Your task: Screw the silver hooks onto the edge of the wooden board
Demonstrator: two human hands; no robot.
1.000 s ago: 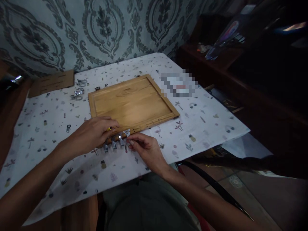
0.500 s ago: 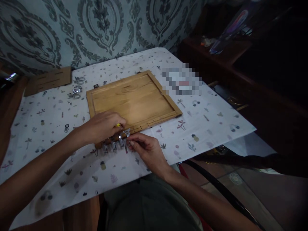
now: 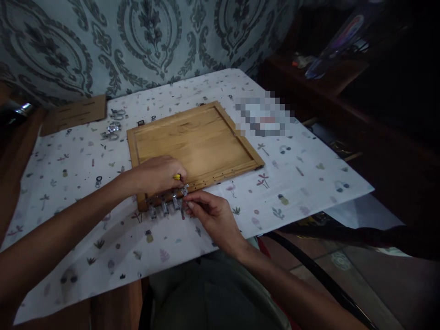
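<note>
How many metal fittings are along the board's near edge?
4, left to right: first fitting, second fitting, third fitting, and fourth fitting by the right hand. The left hand may hide others.

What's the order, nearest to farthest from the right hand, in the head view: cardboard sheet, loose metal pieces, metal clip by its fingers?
From the right hand:
1. Metal clip: right by it, at the wooden board's near edge.
2. Loose metal pieces: left of the board.
3. Cardboard sheet: farther left.
</note>
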